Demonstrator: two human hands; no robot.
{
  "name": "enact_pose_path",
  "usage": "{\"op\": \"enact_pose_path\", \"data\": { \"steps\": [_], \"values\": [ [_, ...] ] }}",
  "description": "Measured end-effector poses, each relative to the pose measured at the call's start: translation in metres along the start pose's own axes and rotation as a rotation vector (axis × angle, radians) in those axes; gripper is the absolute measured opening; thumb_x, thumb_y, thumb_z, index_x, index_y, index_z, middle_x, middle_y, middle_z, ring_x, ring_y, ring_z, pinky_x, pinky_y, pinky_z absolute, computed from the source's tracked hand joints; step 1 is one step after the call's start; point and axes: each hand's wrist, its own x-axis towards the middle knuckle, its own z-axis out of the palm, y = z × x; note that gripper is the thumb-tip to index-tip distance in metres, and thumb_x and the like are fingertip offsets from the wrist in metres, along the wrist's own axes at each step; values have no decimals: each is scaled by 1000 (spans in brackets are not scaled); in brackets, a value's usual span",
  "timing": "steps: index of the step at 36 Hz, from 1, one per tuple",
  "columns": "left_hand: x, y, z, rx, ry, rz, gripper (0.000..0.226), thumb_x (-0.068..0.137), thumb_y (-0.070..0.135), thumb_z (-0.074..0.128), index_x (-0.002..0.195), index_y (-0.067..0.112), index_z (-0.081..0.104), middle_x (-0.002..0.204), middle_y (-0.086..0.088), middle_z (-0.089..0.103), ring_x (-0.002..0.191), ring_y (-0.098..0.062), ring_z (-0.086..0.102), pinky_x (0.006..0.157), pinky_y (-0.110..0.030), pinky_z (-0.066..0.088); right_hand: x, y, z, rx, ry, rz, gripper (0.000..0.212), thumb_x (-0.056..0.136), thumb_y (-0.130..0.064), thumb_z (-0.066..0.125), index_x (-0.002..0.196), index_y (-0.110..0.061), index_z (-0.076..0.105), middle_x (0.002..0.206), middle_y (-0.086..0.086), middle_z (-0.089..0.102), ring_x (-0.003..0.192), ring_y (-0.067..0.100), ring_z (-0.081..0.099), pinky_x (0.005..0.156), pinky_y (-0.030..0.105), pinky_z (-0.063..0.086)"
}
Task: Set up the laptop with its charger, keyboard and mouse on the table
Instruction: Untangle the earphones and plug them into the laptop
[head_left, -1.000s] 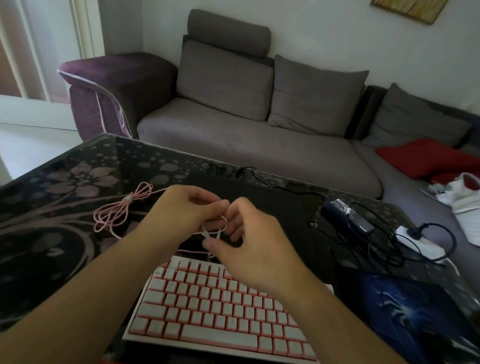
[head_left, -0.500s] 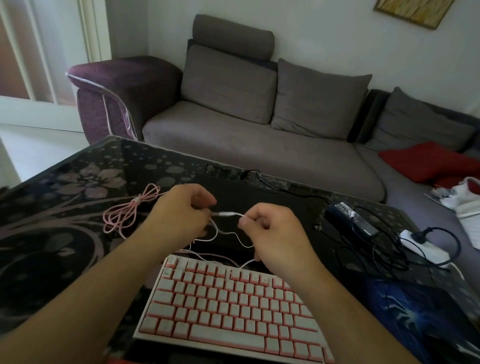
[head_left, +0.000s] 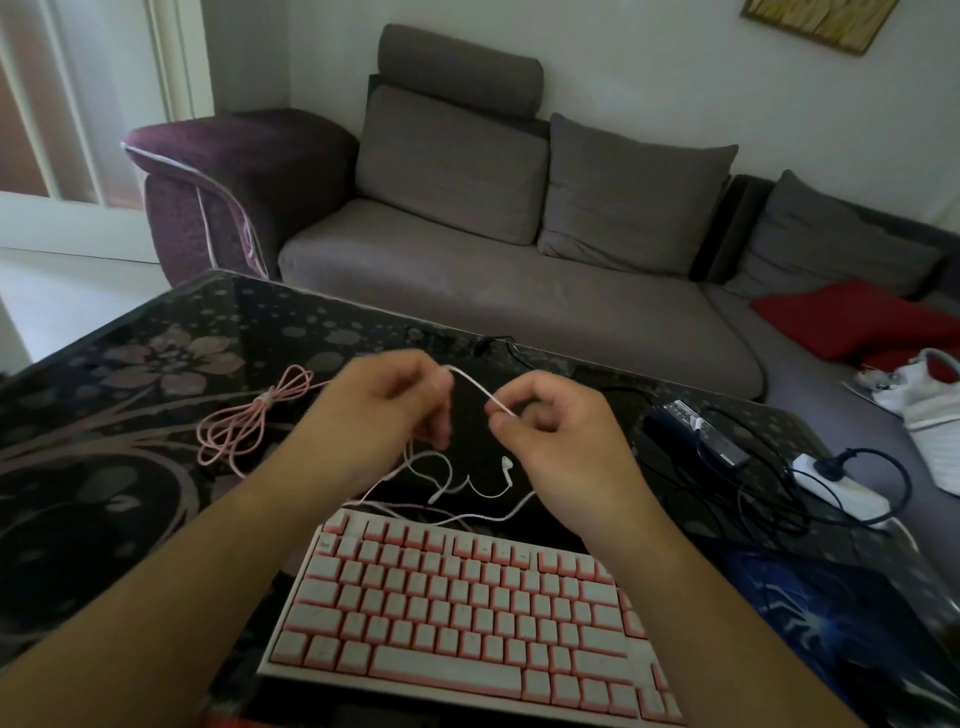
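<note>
Hands have drawn apart since a moment ago: the left hand (head_left: 384, 410) and right hand (head_left: 550, 431) now stretch a thin white cord (head_left: 480, 392) taut between pinched fingers, its slack and small plug dangling above the pink keyboard (head_left: 467, 608) on the tabletop (head_left: 104, 467). Untangling looks nearly done; charger (head_left: 696, 434) lies right, pink cable (head_left: 254, 421) left.

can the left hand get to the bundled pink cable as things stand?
Probably yes, once freed. The pink cable lies in the open on the table, just left of the left hand, nothing between them. But that hand and the right hand are pinching the white earphone cord, so it must let go first.
</note>
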Motion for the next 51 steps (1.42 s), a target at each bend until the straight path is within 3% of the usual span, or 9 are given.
{"op": "enact_pose_path", "data": {
  "steps": [4,8,14,28,33,35,38,44,51],
  "values": [
    [6,-9,-17,-362,263,-131,27,108,32,53,91,17,68,63,4,53,55,-15,50,58,-33,47,4,10,-18,-48,183,85,13,102,-25,67,99,-37,71,83,-7,72,73,0,68,64,17,46],
    [8,-13,-31,-312,433,-121,28,106,38,57,89,21,72,55,9,54,46,-4,47,54,-28,38,10,25,-43,174,364,216,11,103,-31,66,99,-26,75,76,-7,64,72,11,60,67,28,42],
    [8,-14,-29,55,436,-49,24,104,45,56,99,27,73,92,9,73,84,-6,67,68,-24,45,13,29,-56,274,572,242,35,98,-46,71,77,-18,75,50,-9,51,59,13,51,71,36,45],
    [7,-12,-29,-20,496,-16,26,105,42,58,92,24,72,85,0,71,75,-13,65,67,-28,45,16,48,-67,-263,760,25,33,98,-40,73,76,-16,68,61,0,62,57,13,59,61,32,51],
    [5,-11,-27,113,457,34,22,104,43,58,90,30,69,81,-4,70,76,-19,67,62,-25,45,20,36,-65,702,476,519,54,91,-64,70,89,-10,68,52,-5,37,43,11,34,70,38,49],
    [5,-11,-25,94,430,11,23,105,45,56,92,30,69,85,-3,71,80,-18,68,66,-26,47,17,34,-62,788,360,568,63,88,-71,65,89,-8,68,52,-5,31,44,12,28,68,37,48],
    [7,-14,-25,-11,437,-59,29,107,44,52,95,25,71,88,1,71,85,-14,66,68,-28,43,16,27,-57,491,401,453,57,93,-65,66,84,-9,69,54,-5,41,49,12,37,55,31,37],
    [8,-14,-29,-13,479,-93,31,108,39,51,95,19,70,80,-1,64,73,-13,57,63,-28,37,11,32,-54,-757,721,-152,34,99,-36,65,70,-20,57,66,-4,54,56,17,49,52,26,26],
    [4,-12,-27,195,470,-66,24,108,38,52,100,19,66,83,-3,66,72,-12,62,60,-23,40,20,50,-67,-826,825,-282,24,92,-13,73,72,-9,61,68,5,51,72,22,42,68,38,34]
  ]
}}
